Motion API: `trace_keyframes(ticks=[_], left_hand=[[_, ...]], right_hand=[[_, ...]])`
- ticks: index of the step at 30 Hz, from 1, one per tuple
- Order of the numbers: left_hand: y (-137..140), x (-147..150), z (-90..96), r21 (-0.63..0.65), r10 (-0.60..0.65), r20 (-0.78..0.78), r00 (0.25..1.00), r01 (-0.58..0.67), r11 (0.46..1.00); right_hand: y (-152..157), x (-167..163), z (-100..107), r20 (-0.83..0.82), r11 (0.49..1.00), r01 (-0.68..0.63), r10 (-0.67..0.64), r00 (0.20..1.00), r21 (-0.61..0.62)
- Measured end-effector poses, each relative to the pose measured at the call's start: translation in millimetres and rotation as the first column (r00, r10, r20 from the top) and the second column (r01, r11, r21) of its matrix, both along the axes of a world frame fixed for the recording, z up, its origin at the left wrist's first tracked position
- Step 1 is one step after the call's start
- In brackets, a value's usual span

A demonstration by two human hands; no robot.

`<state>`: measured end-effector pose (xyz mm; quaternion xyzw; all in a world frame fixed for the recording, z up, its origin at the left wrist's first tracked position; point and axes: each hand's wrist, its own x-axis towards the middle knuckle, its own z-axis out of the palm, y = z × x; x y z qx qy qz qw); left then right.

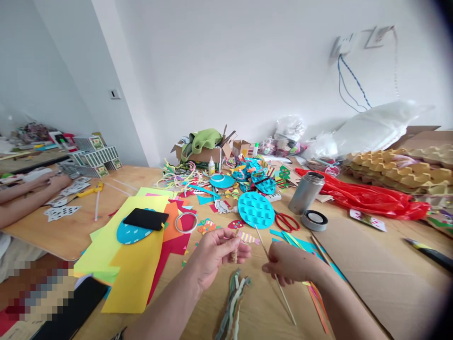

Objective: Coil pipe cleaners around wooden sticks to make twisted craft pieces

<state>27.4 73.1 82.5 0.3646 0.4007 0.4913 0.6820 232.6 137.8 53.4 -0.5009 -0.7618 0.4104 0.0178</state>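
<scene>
Wooden table (361, 264), strewn with craft scraps. Near the middle, left hand (215, 255) curled, fingertips pinching a short tan fuzzy stick (234, 255) held upright. Just right of it, right hand (288, 264) closed round a thin wooden skewer (276, 278), slanting from far left to near right, both ends poking out of the fist. Hands near each other, not touching. Below the left hand, flat on the table, a bundle of green and grey pipe cleaners (233, 302). Further off, a round blue embossed disc (256, 209), red-handled scissors (286, 221) just right of it, a steel flask (306, 192) tilted, its lid (314, 220) lying beside. To the left, yellow paper sheets (130, 269), a black card (146, 218) on top, a tape ring (186, 222) nearby. At the far left edge, another person's forearms (28, 193) resting on the table.
</scene>
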Motion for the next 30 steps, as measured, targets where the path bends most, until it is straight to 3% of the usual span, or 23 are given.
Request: trace_keyframes(ticks=[5, 8, 11, 12, 15, 20, 23, 30], left_hand=[[3.2, -2.5, -2.5, 0.024, 0.053, 0.075, 0.996, -0.055, 0.998], [4.7, -2.6, -2.7, 0.046, 0.106, 0.097, 0.990, -0.111, 0.993], [5.6, -1.5, -1.7, 0.065, 0.197, 0.086, 0.977, -0.203, 0.977], [5.7, -0.9, -1.6, 0.072, 0.230, 0.071, 0.971, -0.234, 0.969], [5.2, 1.9, -2.6, 0.112, 0.293, 0.030, 0.956, -0.294, 0.949], [2.4, 7.8, -4.2, 0.130, 0.270, 0.078, 0.960, -0.278, 0.952], [2.5, 8.9, -4.1, 0.116, 0.267, 0.067, 0.961, -0.274, 0.955], [5.6, 6.3, -10.0, 0.064, 0.204, -0.045, 0.978, -0.201, 0.977]], right_hand=[[-1.5, -0.9, -7.7, 0.086, 0.999, -0.031, 0.032, 0.996, -0.011], [-1.8, -3.0, 2.1, 0.082, 0.991, 0.003, -0.013, 0.997, 0.130], [-8.1, -15.6, 19.8, -0.092, 0.958, 0.052, -0.026, 0.995, 0.284], [-11.9, -22.1, 25.5, -0.200, 0.963, 0.059, -0.005, 0.980, 0.263], [-25.4, -44.2, 36.3, -0.488, 0.999, 0.011, 0.009, 0.873, 0.039], [-37.4, -67.6, 32.6, -0.661, 0.981, -0.021, -0.113, 0.742, -0.192], [-37.2, -70.9, 28.7, -0.664, 0.975, 0.017, -0.164, 0.730, -0.222], [-35.6, -72.7, 25.6, -0.627, 0.987, 0.050, -0.136, 0.767, -0.153]])
